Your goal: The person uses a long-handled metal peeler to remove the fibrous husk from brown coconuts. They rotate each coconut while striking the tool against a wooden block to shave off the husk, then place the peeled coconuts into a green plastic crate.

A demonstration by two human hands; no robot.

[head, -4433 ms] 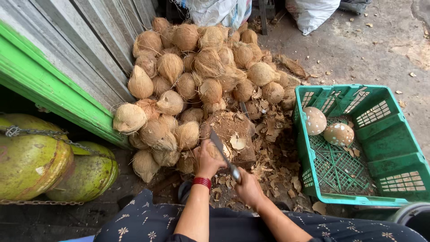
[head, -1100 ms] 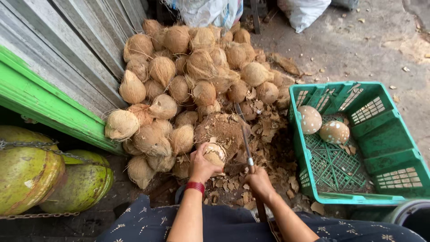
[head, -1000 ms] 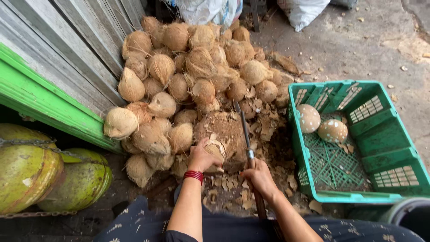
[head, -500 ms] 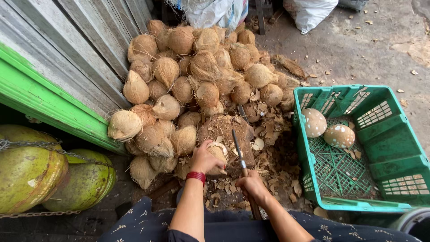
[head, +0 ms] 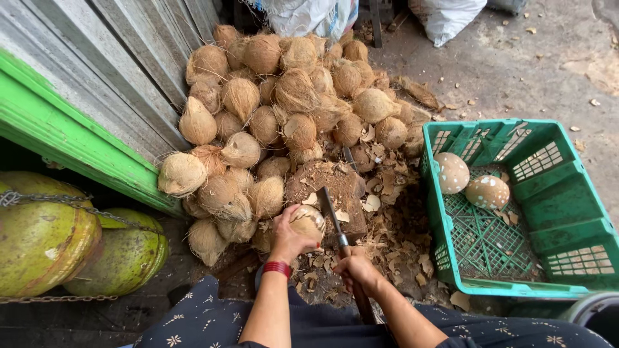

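My left hand [head: 287, 240], with a red band at the wrist, grips a partly husked brown coconut [head: 308, 221] at the near edge of a wooden chopping block [head: 329, 183]. My right hand [head: 356, 271] holds the handle of a long cleaver [head: 330, 209]. Its blade rests against the right side of the coconut. A big pile of husked brown coconuts [head: 277, 109] lies just beyond the block, against a grey metal wall.
A green plastic crate [head: 554, 212] on the right holds two peeled pale coconuts [head: 451, 173] [head: 487, 192]. Husk chips [head: 393, 225] litter the ground around the block. Two large green gourd-like fruits [head: 45, 238] with a chain lie at the left, under a green beam [head: 77, 145].
The cleaver, raised a second ago, has come down onto the coconut in my left hand. The coconut has turned a little in my grip.
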